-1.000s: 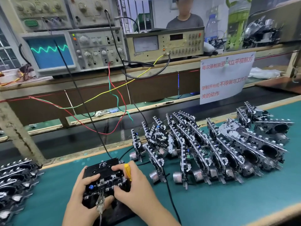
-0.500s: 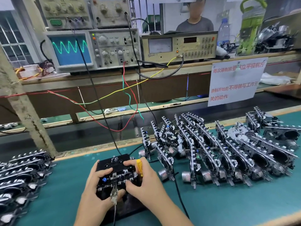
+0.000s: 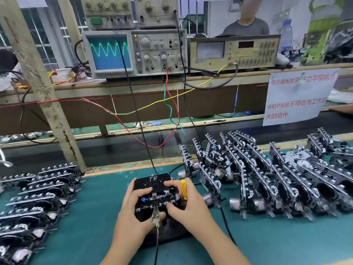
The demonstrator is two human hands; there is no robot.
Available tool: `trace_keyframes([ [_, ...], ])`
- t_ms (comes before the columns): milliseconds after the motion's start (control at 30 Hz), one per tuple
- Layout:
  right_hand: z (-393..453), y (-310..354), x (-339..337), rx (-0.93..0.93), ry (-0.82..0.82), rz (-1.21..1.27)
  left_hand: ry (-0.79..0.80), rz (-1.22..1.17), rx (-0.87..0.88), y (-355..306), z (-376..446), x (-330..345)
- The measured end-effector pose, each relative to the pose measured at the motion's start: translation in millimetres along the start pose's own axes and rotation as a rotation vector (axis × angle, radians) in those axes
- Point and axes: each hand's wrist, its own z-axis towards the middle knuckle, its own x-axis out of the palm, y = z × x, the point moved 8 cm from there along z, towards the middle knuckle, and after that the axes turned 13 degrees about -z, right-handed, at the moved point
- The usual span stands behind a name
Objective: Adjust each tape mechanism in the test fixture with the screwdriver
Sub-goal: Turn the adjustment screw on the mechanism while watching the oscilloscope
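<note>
- While our left hand grips the tape mechanism in the test fixture, our right hand holds the yellow screwdriver.
- More mechanisms crowd the green surface.

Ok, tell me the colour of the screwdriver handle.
Yellow; the screwdriver handle shows in the head view.
</note>
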Motion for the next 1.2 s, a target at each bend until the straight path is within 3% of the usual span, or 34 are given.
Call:
trace_keyframes([
  [1000, -1, 1, 1, -0.003, 0.001, -0.006, 0.004, 0.058, -0.028, 0, 0, -3],
  [1200, 1, 2, 0, 0.002, 0.012, -0.016, 0.24, 0.151, -0.064, -2, 5, -15],
])
